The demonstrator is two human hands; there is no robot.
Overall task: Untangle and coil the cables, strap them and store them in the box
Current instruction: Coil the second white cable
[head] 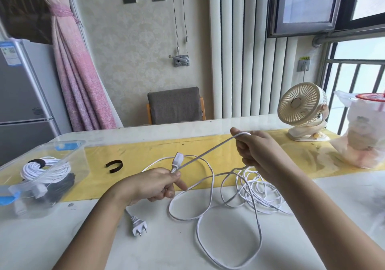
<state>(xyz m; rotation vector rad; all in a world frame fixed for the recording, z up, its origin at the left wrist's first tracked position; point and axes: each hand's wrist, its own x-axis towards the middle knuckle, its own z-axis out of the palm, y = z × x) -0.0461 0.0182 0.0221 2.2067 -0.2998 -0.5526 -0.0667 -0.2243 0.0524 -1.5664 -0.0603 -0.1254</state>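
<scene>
The flat white cable (208, 152) runs taut between both grips; the left grip (154, 184) pinches it just below its white socket end (177, 161), and the right grip (256, 151) is clenched round it further along; the rest sprawls in loose loops on the white worktop (187, 249) below the right grip; its two-pin plug (138, 227) lies beside the left forearm; a black strap (120, 165) lies on the yellow runner (135, 155); the clear plastic box (79, 161) at left holds a strapped white coil (45, 169); wall labels are unreadable.
</scene>
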